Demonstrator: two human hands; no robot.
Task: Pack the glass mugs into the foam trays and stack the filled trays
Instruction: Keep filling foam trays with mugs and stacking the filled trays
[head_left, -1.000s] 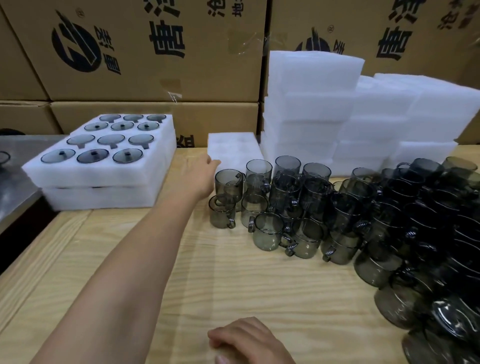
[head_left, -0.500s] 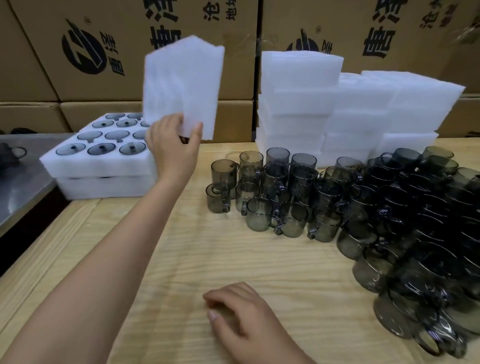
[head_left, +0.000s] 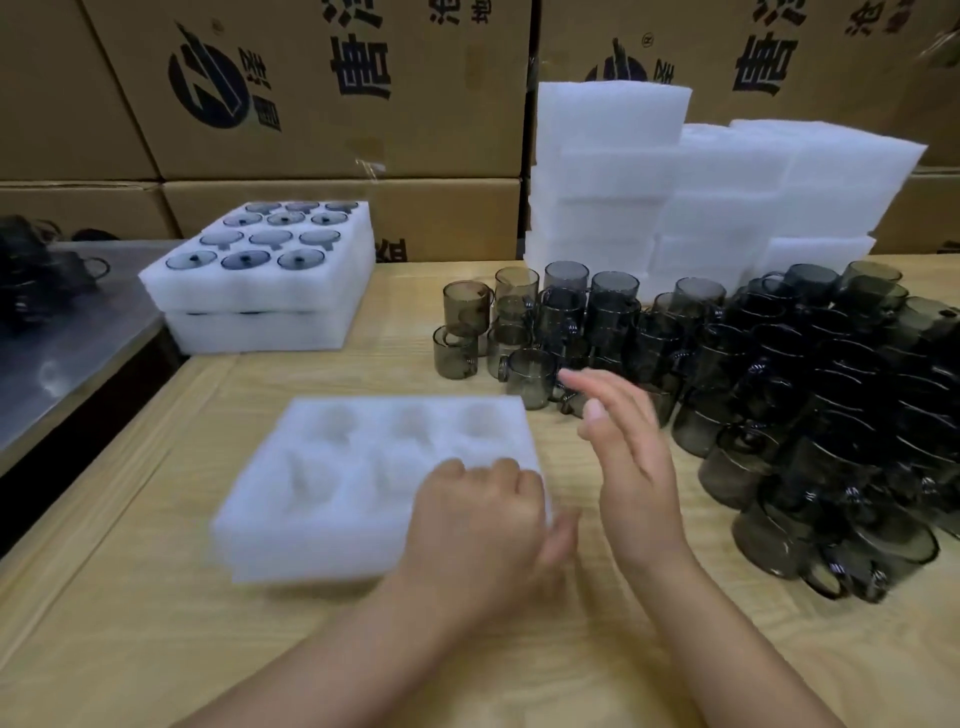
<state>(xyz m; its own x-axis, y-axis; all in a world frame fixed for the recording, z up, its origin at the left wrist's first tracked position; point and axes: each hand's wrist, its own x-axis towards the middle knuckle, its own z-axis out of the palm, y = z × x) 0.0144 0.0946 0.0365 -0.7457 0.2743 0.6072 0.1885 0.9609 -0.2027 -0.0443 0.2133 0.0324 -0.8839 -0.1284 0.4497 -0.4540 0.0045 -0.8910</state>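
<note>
Head cam: L hand (head_left: 478, 519) grips white foam tray (head_left: 332, 467), round pockets; R hand (head_left: 634, 462) spread, empty, nr smoky mugs (head_left: 525, 375).

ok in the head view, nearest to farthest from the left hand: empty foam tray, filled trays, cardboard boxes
1. empty foam tray, held by the left hand, front centre
2. filled trays, back left on the table
3. cardboard boxes, behind the table

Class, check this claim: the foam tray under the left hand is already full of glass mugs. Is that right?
No. In the head view the foam tray under the left hand is empty; its pockets hold no glass mugs yet.
</note>
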